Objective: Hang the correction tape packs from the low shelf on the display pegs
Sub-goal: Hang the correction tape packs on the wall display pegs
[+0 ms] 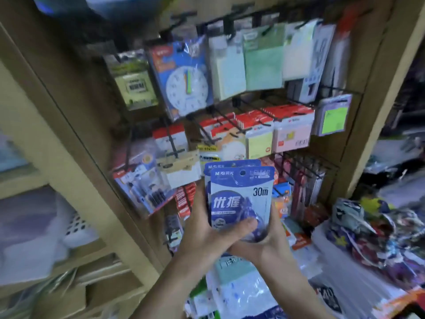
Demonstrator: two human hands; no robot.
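Observation:
A small stack of blue and white correction tape packs (239,194), marked 30m, stands upright in front of the display, hang hole at the top. My left hand (204,231) grips the stack from the left, its thumb lying across the lower front. My right hand (269,240) cups the stack's bottom and right edge from below. Black display pegs (296,166) stick out of the rack just right of and above the packs. Other pegs (220,125) carry red-topped note packs higher up.
The rack holds a toy clock pack (184,79), sticky note pads (262,63) and pen packs (145,187). A low shelf (345,284) at the bottom right is piled with packets and printed goods. Wooden cabinet doors (57,157) stand at the left.

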